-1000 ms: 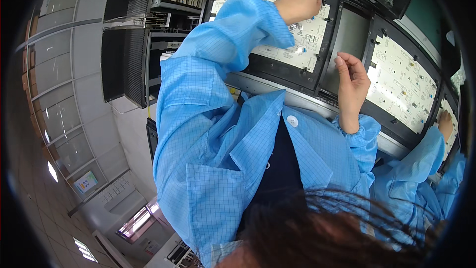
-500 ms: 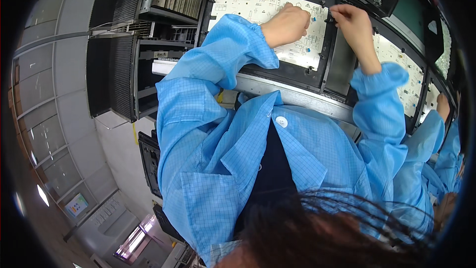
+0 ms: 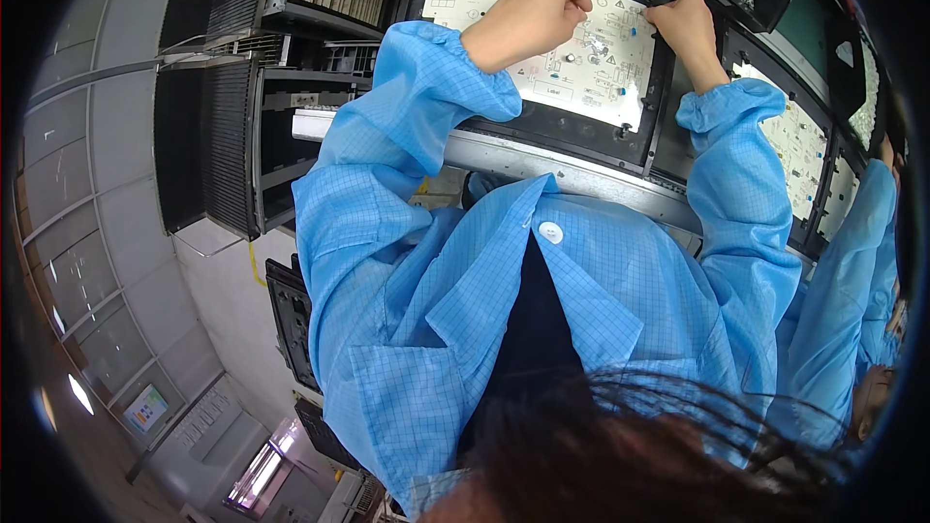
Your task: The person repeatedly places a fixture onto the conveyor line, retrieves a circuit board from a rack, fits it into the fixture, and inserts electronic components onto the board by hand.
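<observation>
White printed circuit board: is lying inside a black frame. Handling, as judged: small parts are calling for light, straight fingertip pressure, with blue cuffs hanging clear. Left hand: is overlying the board's upper middle, wrist angling rightward, fingers lying curled; whether it is gripping anything cannot be told. Right hand: is pointing leftward at the board's right edge, fingertips nearly meeting; contents likewise uncertain.

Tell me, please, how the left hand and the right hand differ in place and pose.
The left hand is over the white circuit board; the right hand is at the board's right edge. The left hand's curled fingers point right, while the right hand's thumb and forefinger point left. Both hands are bare and come out of blue sleeves.
</observation>
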Motion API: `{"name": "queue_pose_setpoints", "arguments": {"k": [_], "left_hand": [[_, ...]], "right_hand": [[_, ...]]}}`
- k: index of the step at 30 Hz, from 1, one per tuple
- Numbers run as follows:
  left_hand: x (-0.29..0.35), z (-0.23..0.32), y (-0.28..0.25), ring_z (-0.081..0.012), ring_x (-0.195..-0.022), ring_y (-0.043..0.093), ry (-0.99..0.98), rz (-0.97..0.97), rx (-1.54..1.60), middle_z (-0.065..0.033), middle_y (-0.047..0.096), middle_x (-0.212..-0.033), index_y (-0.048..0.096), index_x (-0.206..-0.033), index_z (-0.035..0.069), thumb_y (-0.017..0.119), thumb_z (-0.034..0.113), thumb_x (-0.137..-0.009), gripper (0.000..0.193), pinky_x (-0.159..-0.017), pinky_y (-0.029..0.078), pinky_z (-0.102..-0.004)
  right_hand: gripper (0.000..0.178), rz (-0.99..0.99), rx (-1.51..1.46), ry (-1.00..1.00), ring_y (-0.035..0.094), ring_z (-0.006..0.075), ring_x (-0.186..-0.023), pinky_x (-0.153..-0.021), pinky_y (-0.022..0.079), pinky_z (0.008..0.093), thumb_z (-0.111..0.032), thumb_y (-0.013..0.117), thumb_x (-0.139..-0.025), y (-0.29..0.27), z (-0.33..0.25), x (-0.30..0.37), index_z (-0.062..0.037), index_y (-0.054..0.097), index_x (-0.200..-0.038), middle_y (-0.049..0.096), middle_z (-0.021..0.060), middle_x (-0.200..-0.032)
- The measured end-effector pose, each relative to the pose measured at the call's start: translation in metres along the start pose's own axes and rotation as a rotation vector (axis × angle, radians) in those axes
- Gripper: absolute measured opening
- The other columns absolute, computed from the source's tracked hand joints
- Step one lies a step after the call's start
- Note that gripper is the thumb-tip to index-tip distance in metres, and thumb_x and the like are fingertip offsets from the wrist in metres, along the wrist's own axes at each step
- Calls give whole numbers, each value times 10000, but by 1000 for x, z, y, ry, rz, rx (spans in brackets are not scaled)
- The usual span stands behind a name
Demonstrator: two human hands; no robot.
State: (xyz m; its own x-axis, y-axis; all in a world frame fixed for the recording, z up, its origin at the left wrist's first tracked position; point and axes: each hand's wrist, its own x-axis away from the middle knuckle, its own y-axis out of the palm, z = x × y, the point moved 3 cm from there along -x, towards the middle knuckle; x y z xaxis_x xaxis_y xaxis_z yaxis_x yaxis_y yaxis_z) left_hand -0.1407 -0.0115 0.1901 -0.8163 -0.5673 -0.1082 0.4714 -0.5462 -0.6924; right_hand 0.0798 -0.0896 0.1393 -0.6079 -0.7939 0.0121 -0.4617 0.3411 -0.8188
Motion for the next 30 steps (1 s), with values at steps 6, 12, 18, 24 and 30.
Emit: {"name": "queue_pose_setpoints", "arguments": {"k": [6, 12, 18, 24, 30], "left_hand": [[-4, -5, -5, -306, -735, 689, -51, 24, 9, -191, 701, -810, 712, -958, -37, 635, 86, -855, 177, -697, 543, -391], [-16, -17, -5, -255, -757, 696, -92, -13, 0, -166, 717, -841, 738, -975, 3, 657, 124, -869, 180, -702, 550, -345], [-45, -11, 21, -259, -795, 701, -29, -63, -73, -168, 727, -900, 748, -1008, 24, 667, 118, -850, 201, -745, 552, -341], [-68, -9, 58, -300, -754, 685, 86, 13, -68, -174, 698, -790, 706, -865, -42, 632, 80, -784, 164, -714, 537, -372], [-76, -7, 68, -378, -821, 681, 39, -49, -53, -225, 693, -812, 732, -812, -23, 609, 62, -740, 166, -822, 534, -430]], "right_hand": [[403, -48, 55, 127, 683, 258, -920, -789, 514, 391, -208, 703, -724, -1, -6, 7, -122, 614, -1108, 710, 77, -907], [311, 144, -12, -83, 671, 257, -747, -690, 507, 360, -161, 734, -791, -9, -26, 49, -76, 638, -1074, 682, 100, -789], [147, -50, -100, -367, 625, 321, -814, -730, 486, 410, -89, 719, -787, 18, -37, 94, -26, 671, -911, 632, 149, -853], [99, 20, -225, -314, 619, 264, -717, -674, 489, 361, -40, 702, -806, 16, -27, 104, 15, 639, -859, 638, 143, -808], [46, 37, -500, -65, 543, 56, -667, -603, 441, 209, -18, 658, -889, -13, -5, 114, 3, 632, -921, 632, 24, -781]]}}
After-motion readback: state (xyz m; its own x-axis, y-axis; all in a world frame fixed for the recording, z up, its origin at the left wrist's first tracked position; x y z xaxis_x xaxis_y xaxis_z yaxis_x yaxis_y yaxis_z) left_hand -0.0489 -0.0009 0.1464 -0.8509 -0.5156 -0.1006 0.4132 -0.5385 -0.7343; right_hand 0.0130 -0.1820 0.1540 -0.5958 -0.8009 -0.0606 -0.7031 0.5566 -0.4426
